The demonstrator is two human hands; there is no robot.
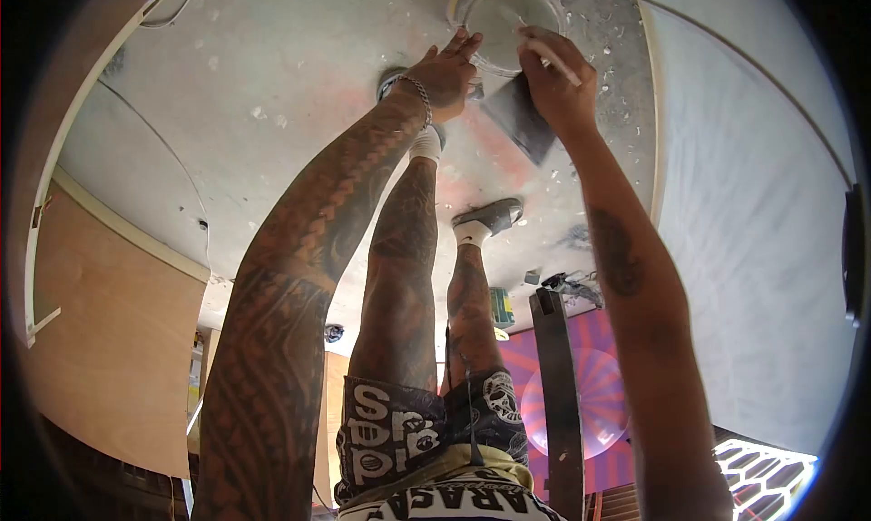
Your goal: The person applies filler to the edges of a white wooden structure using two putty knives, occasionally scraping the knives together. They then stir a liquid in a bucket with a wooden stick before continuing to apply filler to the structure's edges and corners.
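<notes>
The right hand (564, 83) has its fingers and thumb closed around a slim white stick (557, 61), its near end jutting back past the knuckles. The far end points at the round clear piece (508, 29) lying on the grey floor (290, 76) at the top of the view. The left hand (443, 78) grips nothing that shows; its fingers are stretched out, the tips at the near-left rim of that piece. The step in hand looks like careful work with the stick's tip, with the left hand steadying the rim. As I judge it, the next move calls for a light, even hold on the stick and a still rim.

Just below lies a dark flat sheet (519, 126), partly behind the right hand. One shoe (494, 215) shows well; the other is largely covered by the left hand and wrist. Farther out stands a green can (502, 306), partly behind a leg.

The stick's tip is too small to make out, and from above the clear piece could be a flat disc or a shallow dish. Both upper arms run off the bottom edge.
</notes>
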